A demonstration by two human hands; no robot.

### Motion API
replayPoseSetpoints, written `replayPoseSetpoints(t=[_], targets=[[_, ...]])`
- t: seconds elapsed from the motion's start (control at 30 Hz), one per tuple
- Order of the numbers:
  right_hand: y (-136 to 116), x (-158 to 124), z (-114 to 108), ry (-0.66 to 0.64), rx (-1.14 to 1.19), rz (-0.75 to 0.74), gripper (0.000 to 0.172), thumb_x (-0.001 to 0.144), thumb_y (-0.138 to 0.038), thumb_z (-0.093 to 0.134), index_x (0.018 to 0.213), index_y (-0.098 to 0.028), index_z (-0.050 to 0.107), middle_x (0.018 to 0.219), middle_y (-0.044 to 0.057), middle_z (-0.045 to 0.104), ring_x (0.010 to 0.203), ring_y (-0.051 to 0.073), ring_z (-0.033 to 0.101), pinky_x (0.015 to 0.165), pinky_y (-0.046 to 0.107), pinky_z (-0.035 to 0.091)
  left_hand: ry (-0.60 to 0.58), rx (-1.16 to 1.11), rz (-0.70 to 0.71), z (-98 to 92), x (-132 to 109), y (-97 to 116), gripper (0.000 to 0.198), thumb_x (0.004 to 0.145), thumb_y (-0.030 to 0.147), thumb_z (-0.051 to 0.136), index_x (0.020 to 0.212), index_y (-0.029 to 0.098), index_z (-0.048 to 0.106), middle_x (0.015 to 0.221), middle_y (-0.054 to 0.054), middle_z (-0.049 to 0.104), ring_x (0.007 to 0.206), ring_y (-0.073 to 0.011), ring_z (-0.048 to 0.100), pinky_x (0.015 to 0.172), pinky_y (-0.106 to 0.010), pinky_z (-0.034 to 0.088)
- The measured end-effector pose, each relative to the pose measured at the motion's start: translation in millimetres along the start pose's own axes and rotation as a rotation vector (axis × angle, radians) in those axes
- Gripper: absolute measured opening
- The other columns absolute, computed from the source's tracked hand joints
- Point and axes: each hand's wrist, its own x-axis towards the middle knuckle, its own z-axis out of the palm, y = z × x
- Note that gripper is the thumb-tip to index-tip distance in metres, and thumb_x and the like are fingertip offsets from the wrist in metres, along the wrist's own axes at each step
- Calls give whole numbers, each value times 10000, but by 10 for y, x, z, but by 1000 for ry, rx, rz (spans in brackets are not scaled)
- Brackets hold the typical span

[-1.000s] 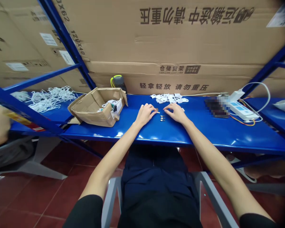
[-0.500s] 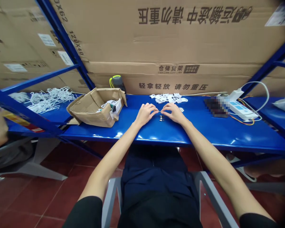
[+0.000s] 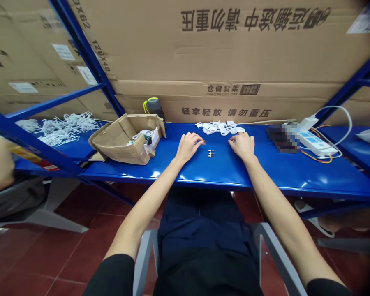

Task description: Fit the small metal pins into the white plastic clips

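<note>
My left hand (image 3: 188, 147) rests on the blue steel shelf (image 3: 265, 172) with its fingertips pinched on a small metal terminal pin (image 3: 203, 142). A short way in front of those fingers lie a few similar metal pins (image 3: 211, 153). My right hand (image 3: 242, 146) sits apart to the right, fingers lightly curled, holding nothing I can see. Beyond both hands is a pile of white plastic clips (image 3: 220, 128).
To the left stands a torn cardboard box (image 3: 126, 144) holding white parts, and tangled white wire loops (image 3: 64, 129) lie beyond it. A dark bottle (image 3: 154, 109) stands behind the box. A white power strip (image 3: 314, 142) with cables lies right, next to a pixelated object (image 3: 282, 139).
My right hand has moved right, away from the left hand; half a second ago their fingertips met over a thin pin. The left hand stays nearly in place.
</note>
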Motion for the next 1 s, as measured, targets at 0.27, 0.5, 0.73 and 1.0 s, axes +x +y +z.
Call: replayPoseSetpoints(t=[0.27, 0.5, 0.73, 1.0], targets=[[31, -2, -41, 6, -2, 14, 294, 991, -429, 639, 960, -207, 829, 1195, 207, 718, 1217, 417, 580, 1002, 617, 450, -2, 4, -9, -8, 3, 5, 286, 1123, 410, 529, 1108, 249, 765, 1204, -60, 755, 1104, -258, 626, 983, -414, 415], [61, -7, -116, -42, -41, 50, 235, 967, -353, 650, 945, -227, 847, 1100, 189, 747, 1175, 409, 602, 985, 601, 460, -2, 9, 12, 0, -6, -5, 269, 1118, 404, 547, 1112, 244, 763, 1200, -62, 757, 1106, -259, 629, 975, -405, 415], [102, -29, -111, 53, -23, 80, 373, 1029, -345, 492, 1043, -192, 832, 1169, 237, 745, 1175, 435, 614, 979, 636, 459, -14, 8, 5, -8, -2, 7, 286, 1122, 406, 529, 1114, 247, 767, 1198, -66, 752, 1106, -260, 623, 985, -412, 420], [93, -12, -45, 26, -91, 46, 348, 1005, -371, 536, 1048, -199, 836, 1195, 231, 736, 1184, 421, 602, 959, 613, 487, -5, 5, 18, 16, 0, -9, 278, 1120, 400, 538, 1101, 244, 767, 1189, -63, 756, 1105, -260, 630, 978, -407, 424]])
